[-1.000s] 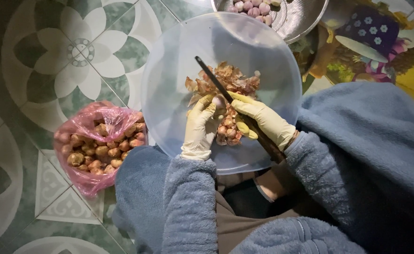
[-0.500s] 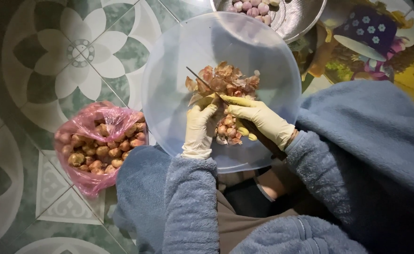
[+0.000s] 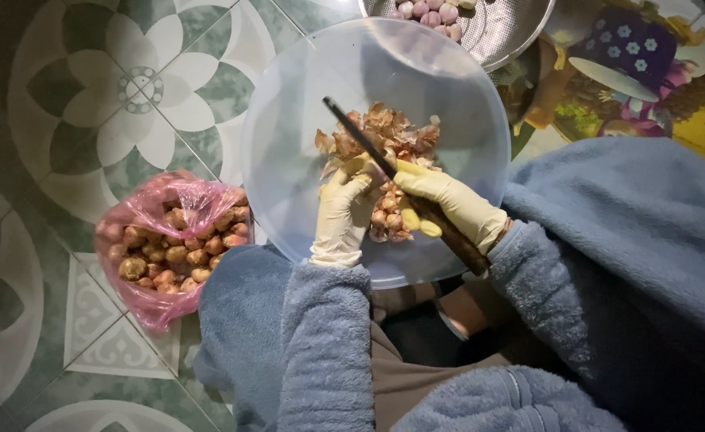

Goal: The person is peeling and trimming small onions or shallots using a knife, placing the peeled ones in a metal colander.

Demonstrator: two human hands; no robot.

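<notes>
Shallot: the one being worked on sits pinched in the left hand [image 3: 343, 210], mostly hidden by the fingers, held over the near half of the plastic basin, right above the pile of skins
Floor: patterned green and white tile, carries everything here
Plastic basin [image 3: 304, 96]: big clear round one, middle of the floor just in front of the knees, far half mostly bare
Pink bag [image 3: 168, 240]: left of the basin, nearly touching its rim, mouth open, full of unpeeled shallots
Metal colander [image 3: 500, 32]: past the far rim of the basin, a few peeled pale bulbs inside
Skins pile [image 3: 384, 132]: dry papery peel plus a few small bulbs heaped mid-basin
Knife [image 3: 368, 148]: dark handle, long thin blade pointing away to the far left, lying across the bulb
Left hand: gloved, fingers curled shut round the shallot
Right hand [image 3: 448, 200]: gloved, fist wrapped on the knife handle, thumb up near the blade
Doing it well, I'd say: keep the bulb low over the basin so peel drops in, nick only the root end, lift skin with thumb against blade, and turn the bulb rather than the knife. Gloves are slippery, so short strokes away from the left fingertips.
</notes>
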